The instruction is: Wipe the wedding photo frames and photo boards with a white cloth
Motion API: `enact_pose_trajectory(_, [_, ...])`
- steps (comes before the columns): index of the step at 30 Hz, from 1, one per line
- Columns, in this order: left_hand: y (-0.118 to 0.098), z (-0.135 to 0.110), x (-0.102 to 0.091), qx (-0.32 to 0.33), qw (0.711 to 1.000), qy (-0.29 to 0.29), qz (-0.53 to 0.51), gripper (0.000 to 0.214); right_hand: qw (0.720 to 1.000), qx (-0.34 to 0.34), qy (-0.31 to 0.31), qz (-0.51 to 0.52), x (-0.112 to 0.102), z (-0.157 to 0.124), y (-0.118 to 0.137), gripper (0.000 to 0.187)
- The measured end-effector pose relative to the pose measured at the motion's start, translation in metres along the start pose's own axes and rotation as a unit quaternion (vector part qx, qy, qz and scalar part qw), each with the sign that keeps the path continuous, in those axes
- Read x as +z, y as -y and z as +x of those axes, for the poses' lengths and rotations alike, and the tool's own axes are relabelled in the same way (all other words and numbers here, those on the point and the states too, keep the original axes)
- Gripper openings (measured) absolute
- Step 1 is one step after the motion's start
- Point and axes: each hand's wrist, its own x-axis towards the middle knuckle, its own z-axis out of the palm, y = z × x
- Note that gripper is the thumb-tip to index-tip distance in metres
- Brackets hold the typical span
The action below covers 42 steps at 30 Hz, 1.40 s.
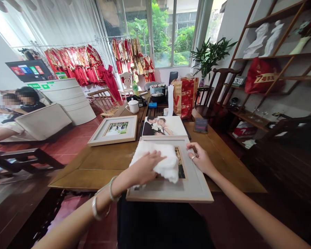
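A light-wood picture frame [168,197] with a pale mat lies in front of me, its near edge jutting past the table edge above my lap. My left hand [145,167] holds a fluffy white towel [168,166] against the front of this frame, its fingers laid across the fabric. The towel covers most of the picture inside; only a strip at the right shows. With a ring on one finger, my right hand [200,159] grips the frame's upper right side, thumb and fingers curled at the border.
Left on the wooden table [98,169] lies a second framed photo [114,130]. A couple's photo print [164,126] lies beyond my frame. Farther back stand a white teapot [132,105] and a red-and-brown paper bag [186,97]. A phone [200,125] rests at right.
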Motion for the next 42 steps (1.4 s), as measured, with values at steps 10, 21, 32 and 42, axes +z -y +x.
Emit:
enact_pose_trajectory(10, [-0.06,-0.067,0.015,-0.006,0.999,0.038,-0.018,0.093,1.0,-0.006,-0.008,-0.002,0.003,-0.002,-0.001,0.022])
enact_pose_trajectory(21, [-0.001,0.027,0.021,-0.051,0.987,-0.097,0.116,0.076,1.0,-0.009,-0.001,-0.004,0.003,-0.002,0.001,0.023])
enact_pose_trajectory(32, [-0.025,0.006,0.009,0.004,0.995,-0.024,0.097,0.06,1.0,-0.018,-0.004,-0.002,0.003,-0.001,-0.002,0.024])
enact_pose_trajectory(42, [-0.086,-0.041,0.036,0.038,0.995,0.029,0.083,0.086,1.0,-0.018,-0.008,-0.001,0.004,-0.001,-0.002,0.023])
